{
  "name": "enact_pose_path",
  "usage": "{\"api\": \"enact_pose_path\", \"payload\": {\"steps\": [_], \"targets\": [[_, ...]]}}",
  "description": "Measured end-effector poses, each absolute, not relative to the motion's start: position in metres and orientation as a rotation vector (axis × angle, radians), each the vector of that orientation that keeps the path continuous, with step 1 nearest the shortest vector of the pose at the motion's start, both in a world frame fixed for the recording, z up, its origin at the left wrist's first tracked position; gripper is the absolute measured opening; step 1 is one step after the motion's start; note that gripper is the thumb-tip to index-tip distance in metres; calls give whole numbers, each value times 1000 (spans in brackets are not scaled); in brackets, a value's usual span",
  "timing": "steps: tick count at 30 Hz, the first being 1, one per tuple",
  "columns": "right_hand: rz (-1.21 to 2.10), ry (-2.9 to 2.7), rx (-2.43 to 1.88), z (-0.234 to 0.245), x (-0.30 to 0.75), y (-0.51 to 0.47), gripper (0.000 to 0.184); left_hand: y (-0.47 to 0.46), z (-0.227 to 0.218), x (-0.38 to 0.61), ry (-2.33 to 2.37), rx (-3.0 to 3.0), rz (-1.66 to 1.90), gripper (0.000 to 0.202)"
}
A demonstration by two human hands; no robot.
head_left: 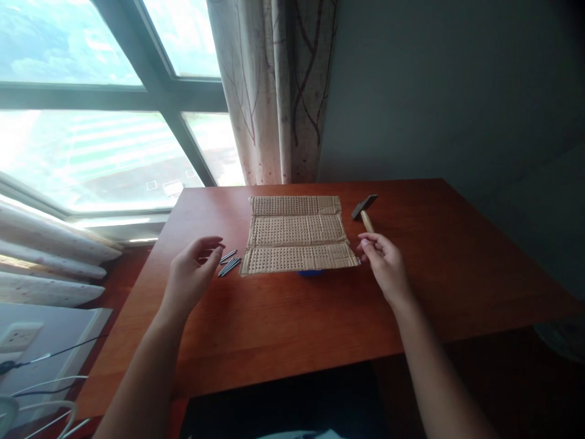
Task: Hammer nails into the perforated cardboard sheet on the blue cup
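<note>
A brown cardboard sheet (296, 234) full of small holes lies flat on the reddish wooden table (283, 317). A few dark nails (229, 263) lie just left of it. My left hand (192, 271) hovers beside the nails, fingers curved and apart, holding nothing. A hammer (364, 208) with a dark head and a wooden handle lies to the right of the cardboard. My right hand (384, 262) is closed around the lower end of that handle. Something blue (311, 274) peeks out under the cardboard's near edge.
A patterned curtain (278, 91) hangs behind the table next to a large window (91, 110). A grey wall stands at the back right. At lower left are a wall socket (18, 335) and thin cables. The table's near edge runs close to my body.
</note>
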State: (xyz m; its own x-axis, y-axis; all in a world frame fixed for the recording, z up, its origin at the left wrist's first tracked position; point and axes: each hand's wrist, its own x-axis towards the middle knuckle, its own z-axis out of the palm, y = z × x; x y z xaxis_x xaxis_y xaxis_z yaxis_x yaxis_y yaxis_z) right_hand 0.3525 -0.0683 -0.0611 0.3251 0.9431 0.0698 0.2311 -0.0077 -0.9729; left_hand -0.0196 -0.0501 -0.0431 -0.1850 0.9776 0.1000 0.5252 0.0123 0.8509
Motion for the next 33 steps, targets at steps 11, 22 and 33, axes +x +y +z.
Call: {"api": "enact_pose_path", "payload": {"steps": [11,22,33], "targets": [[53,-1436,-1711,-71,376,-71,22,-69,-48,-24,2066,2196,416,29],[73,-1561,-1711,-83,382,-69,35,-67,-46,-28,2114,2210,250,32],[111,-1547,-1711,-84,382,-70,35,-62,-45,-29,2075,2205,203,31]]}}
